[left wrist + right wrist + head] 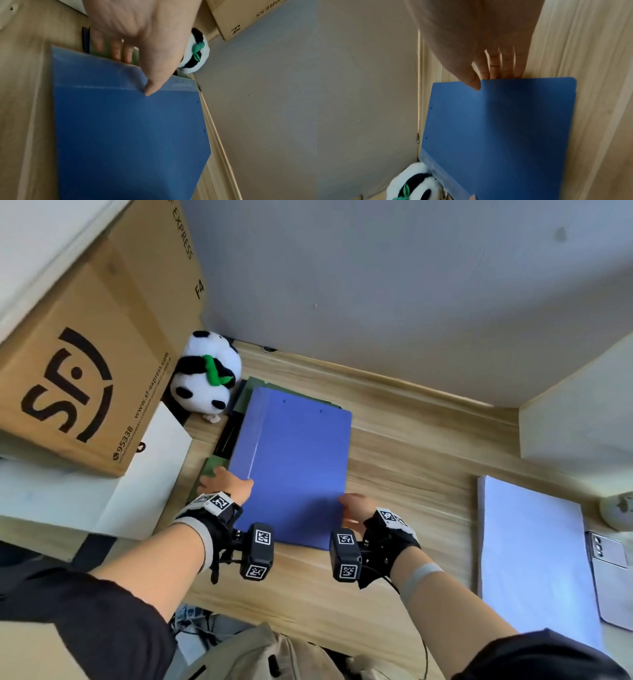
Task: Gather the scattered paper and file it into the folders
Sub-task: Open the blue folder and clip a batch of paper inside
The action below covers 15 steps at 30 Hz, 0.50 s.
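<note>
A closed blue folder (294, 460) lies tilted on the wooden desk (411, 446), partly over a green folder (211, 466). My left hand (227, 481) pinches its near left edge by the spine, thumb on the blue folder (130, 135) and fingers (116, 54) tucked behind it. My right hand (352, 506) pinches the near right edge, thumb on the cover of the blue folder (505, 128) and fingers (503, 67) going under it. A stack of white paper (534, 556) lies flat at the right of the desk.
A panda plush (205, 374) sits at the back left corner against the grey wall. A large cardboard box (85, 354) and a white bag (150, 474) stand to the left. A phone (609, 559) lies by the paper at the right edge.
</note>
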Available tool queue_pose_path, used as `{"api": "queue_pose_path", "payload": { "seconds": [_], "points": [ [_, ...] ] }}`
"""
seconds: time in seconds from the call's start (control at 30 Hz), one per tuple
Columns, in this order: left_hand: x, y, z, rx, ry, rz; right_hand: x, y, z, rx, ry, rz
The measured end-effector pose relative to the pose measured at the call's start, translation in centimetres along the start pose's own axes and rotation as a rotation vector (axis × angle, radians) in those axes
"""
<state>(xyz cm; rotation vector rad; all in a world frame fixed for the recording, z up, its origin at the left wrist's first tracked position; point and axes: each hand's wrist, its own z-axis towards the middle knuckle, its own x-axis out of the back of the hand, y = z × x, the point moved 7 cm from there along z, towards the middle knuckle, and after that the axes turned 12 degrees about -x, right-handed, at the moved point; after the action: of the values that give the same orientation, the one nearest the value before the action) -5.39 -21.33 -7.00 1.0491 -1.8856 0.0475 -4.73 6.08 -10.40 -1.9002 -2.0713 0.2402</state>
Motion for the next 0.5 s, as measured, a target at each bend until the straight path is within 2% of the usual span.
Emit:
{"api": "queue_pose_path", "payload": {
  "seconds": [0.07,0.17,0.23,0.37,0.5],
  "points": [
    [-1.3,0.0,-0.3,-0.003,-0.082,-0.029,1.9,0.5,0.3,0.005,0.032,0.010],
    [-3.9,0.7,-1.0,-0.063,-0.210,-0.153,5.4,1.4,0.4,0.033,0.155,0.015],
    [-5.4,1.8,-2.0,-0.112,-0.300,-0.338,7.7,2.1,0.6,0.056,0.204,0.010],
    [-7.9,4.4,-5.0,-0.100,-0.527,-0.720,11.7,3.5,0.3,0.084,0.260,0.078],
    [-10.2,8.0,-7.7,-0.157,-0.613,-0.749,17.1,4.3,-2.8,0.146,0.377,0.156]
  ]
}}
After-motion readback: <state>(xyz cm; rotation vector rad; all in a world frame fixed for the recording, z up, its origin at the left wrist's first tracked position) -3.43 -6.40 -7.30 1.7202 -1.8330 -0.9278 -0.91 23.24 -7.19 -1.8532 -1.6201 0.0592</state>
